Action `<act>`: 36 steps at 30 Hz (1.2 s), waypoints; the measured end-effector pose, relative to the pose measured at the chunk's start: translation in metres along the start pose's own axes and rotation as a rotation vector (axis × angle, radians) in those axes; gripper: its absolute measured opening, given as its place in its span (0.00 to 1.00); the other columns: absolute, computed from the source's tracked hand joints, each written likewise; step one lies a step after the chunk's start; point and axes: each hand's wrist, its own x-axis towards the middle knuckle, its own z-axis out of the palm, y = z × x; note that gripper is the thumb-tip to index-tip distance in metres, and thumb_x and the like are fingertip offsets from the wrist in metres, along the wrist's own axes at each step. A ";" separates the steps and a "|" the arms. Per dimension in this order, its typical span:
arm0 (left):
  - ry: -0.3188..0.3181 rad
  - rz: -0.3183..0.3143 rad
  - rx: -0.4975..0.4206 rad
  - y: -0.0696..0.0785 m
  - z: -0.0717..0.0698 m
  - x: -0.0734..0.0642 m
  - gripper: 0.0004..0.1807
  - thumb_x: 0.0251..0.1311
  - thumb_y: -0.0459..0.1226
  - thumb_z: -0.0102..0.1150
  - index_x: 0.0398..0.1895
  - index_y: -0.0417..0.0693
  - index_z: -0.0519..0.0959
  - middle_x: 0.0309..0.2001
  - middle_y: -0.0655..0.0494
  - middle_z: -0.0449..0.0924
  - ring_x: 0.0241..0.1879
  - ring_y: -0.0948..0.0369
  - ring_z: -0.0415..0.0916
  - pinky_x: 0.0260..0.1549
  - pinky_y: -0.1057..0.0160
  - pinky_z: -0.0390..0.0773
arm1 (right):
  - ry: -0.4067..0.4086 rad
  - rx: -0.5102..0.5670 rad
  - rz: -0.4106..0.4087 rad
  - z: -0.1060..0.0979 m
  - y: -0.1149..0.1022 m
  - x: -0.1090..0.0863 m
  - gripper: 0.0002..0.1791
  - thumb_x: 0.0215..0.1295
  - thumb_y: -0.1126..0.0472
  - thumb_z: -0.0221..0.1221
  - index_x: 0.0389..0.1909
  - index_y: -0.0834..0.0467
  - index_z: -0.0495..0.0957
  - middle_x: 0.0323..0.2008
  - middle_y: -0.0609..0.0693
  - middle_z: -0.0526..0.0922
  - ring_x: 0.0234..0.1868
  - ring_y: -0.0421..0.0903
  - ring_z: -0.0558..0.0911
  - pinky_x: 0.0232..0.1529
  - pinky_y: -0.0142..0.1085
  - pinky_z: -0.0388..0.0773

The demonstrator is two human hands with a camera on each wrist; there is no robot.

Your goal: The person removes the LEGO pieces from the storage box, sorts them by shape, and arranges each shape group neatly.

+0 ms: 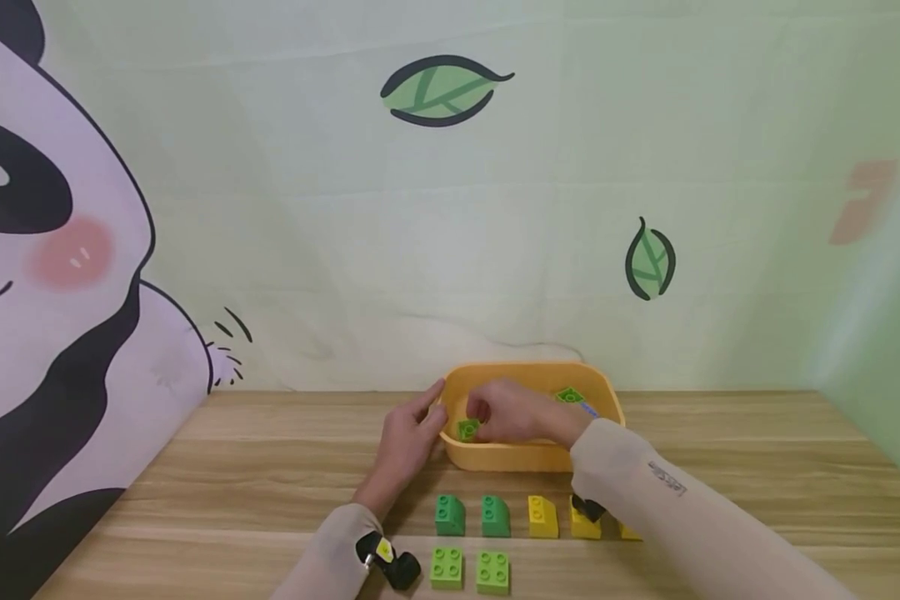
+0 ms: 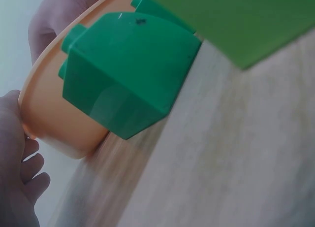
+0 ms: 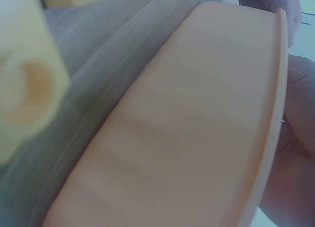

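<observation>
A yellow-orange plastic basin (image 1: 521, 458) stands at the back of the table against the backdrop. My left hand (image 1: 407, 437) holds its left end, thumb at the rim (image 2: 30, 91) and other fingers along the outside wall. My right hand (image 1: 513, 410) reaches over the front rim into the basin, fingers curled downward, and pinches a light green brick (image 1: 467, 430) near the left end. Its fingertips are partly hidden. Further right in the basin lie another light green brick (image 1: 570, 395) and a blue piece (image 1: 589, 409), partly covered by the right wrist.
In front of the basin, two dark green sloped bricks (image 1: 449, 515) and three yellow sloped bricks (image 1: 543, 517) form a row, the right ones partly under the right sleeve (image 1: 645, 475). Two light green square bricks (image 1: 446, 567) sit nearer. A panda-and-leaf backdrop (image 1: 330, 250) rises behind the table.
</observation>
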 end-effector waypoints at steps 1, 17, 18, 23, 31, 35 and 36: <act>-0.001 -0.005 -0.002 0.000 0.000 0.000 0.27 0.70 0.37 0.57 0.73 0.44 0.77 0.69 0.48 0.76 0.63 0.54 0.76 0.64 0.46 0.76 | 0.009 0.002 0.001 -0.001 0.000 -0.001 0.10 0.68 0.64 0.70 0.48 0.58 0.85 0.42 0.47 0.86 0.46 0.45 0.81 0.55 0.43 0.83; 0.001 -0.003 -0.007 0.001 -0.001 0.000 0.27 0.70 0.38 0.56 0.72 0.44 0.77 0.70 0.51 0.76 0.69 0.50 0.73 0.67 0.46 0.73 | 0.166 0.081 -0.008 -0.014 0.000 -0.026 0.16 0.71 0.58 0.68 0.54 0.62 0.84 0.47 0.49 0.87 0.48 0.47 0.84 0.55 0.44 0.84; 0.001 -0.002 -0.006 0.001 -0.001 0.000 0.27 0.70 0.37 0.56 0.72 0.44 0.77 0.70 0.51 0.76 0.69 0.50 0.73 0.67 0.47 0.73 | 0.172 0.082 -0.010 -0.015 0.000 -0.028 0.16 0.71 0.58 0.68 0.54 0.61 0.84 0.47 0.49 0.87 0.48 0.46 0.84 0.54 0.43 0.84; 0.006 0.015 -0.010 0.000 0.000 0.000 0.26 0.70 0.36 0.56 0.71 0.42 0.78 0.69 0.51 0.77 0.68 0.49 0.74 0.66 0.47 0.74 | 0.203 0.105 0.004 -0.016 -0.004 -0.039 0.16 0.71 0.58 0.69 0.55 0.60 0.84 0.47 0.48 0.86 0.48 0.45 0.84 0.53 0.41 0.85; 0.014 0.042 -0.011 -0.003 0.002 0.002 0.26 0.70 0.34 0.56 0.70 0.41 0.78 0.68 0.49 0.78 0.67 0.48 0.75 0.66 0.46 0.75 | 0.279 0.128 -0.087 -0.015 -0.006 -0.061 0.22 0.72 0.60 0.67 0.64 0.62 0.80 0.41 0.46 0.83 0.43 0.45 0.81 0.45 0.36 0.85; 0.015 0.049 -0.017 -0.004 0.002 0.002 0.25 0.70 0.34 0.56 0.70 0.40 0.78 0.68 0.49 0.78 0.68 0.48 0.75 0.66 0.46 0.75 | 0.297 0.121 -0.119 -0.011 -0.006 -0.070 0.21 0.73 0.60 0.65 0.64 0.59 0.81 0.41 0.43 0.82 0.42 0.44 0.80 0.45 0.35 0.84; 0.013 0.051 -0.018 -0.004 0.002 0.002 0.25 0.70 0.34 0.56 0.70 0.40 0.78 0.69 0.49 0.78 0.68 0.48 0.75 0.66 0.45 0.74 | 0.300 0.118 -0.121 -0.010 -0.006 -0.072 0.21 0.72 0.60 0.65 0.64 0.58 0.82 0.41 0.43 0.82 0.42 0.44 0.80 0.45 0.36 0.84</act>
